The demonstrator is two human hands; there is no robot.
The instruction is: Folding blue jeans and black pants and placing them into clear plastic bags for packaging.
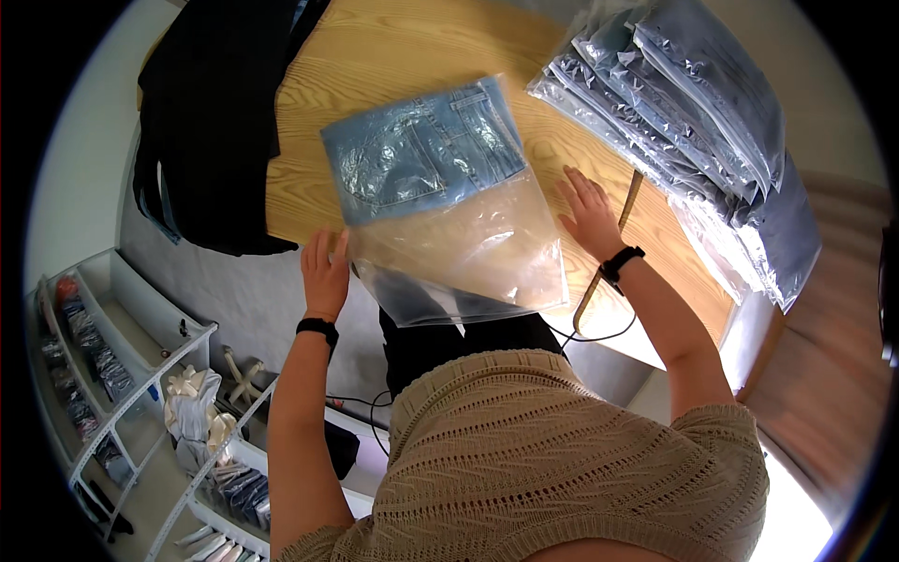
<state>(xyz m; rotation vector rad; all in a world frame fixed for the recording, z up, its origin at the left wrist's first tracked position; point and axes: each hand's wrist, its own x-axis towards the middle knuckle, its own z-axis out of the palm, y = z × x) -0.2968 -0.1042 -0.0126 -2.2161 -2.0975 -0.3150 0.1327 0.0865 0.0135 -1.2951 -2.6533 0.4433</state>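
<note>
Folded light-blue jeans (pixel 421 150) lie inside a clear plastic bag (pixel 468 245) on the wooden table in front of me. The jeans fill the far half of the bag. Its near half is flat and see-through, and its near edge hangs over the table edge toward me. Beside the bag's left edge is my left hand (pixel 325 276), fingers stretched out and the thumb side close to the plastic; whether it touches I cannot tell. My right hand (pixel 592 217) rests on the table just right of the bag, fingers extended, holding nothing.
A pile of bagged jeans (pixel 674 103) overhangs the table's right side. Black garments (pixel 211 131) drape over the left side. A long thin strip (pixel 629 201) lies near my right wrist, and a dark cable (pixel 599 337) hangs below. White shelving (pixel 140 384) with bagged items stands lower left.
</note>
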